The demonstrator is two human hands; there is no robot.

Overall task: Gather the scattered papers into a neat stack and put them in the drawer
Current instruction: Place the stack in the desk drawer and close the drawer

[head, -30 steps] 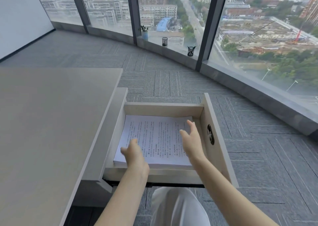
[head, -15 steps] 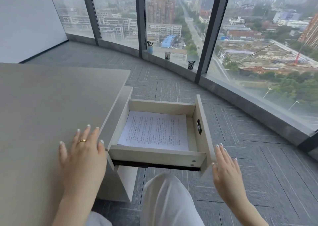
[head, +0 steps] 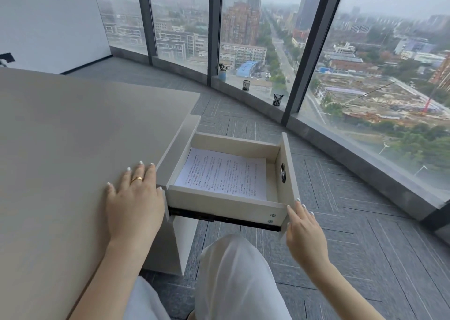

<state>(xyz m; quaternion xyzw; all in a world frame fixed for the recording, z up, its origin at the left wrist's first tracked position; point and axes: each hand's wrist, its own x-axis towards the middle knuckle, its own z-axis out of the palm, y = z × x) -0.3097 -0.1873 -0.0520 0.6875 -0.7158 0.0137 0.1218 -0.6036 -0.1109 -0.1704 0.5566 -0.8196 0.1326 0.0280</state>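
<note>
A curved wall of floor-to-ceiling windows (head: pixel 243 39) looks out over a hazy city, with grey carpet tiles (head: pixel 365 222) running along the sill. On the sill stand two dark mesh pen cups (head: pixel 246 85) and, further left, a small blue pot (head: pixel 222 72). A pale grey desk (head: pixel 73 149) fills the left of the head view, its top bare where it shows.

The drawer (head: pixel 226 204) stands pulled out from the desk's right side, open to the camera. The stack of papers (head: pixel 222 173) lies flat on its floor, printed side up, edges squared, toward the left and near walls of the drawer.

The left hand (head: pixel 135 198) rests palm down on the desktop just beside the drawer, fingers spread flat and holding nothing; a gold ring (head: pixel 137 179) sits on one finger. The right hand (head: pixel 304 224) is open and empty too, fingers extended, its fingertips (head: pixel 297 201) touching or almost touching the near right corner of the drawer front; I cannot tell which. A leg in white trousers (head: pixel 233 278) shows below the drawer.
</note>
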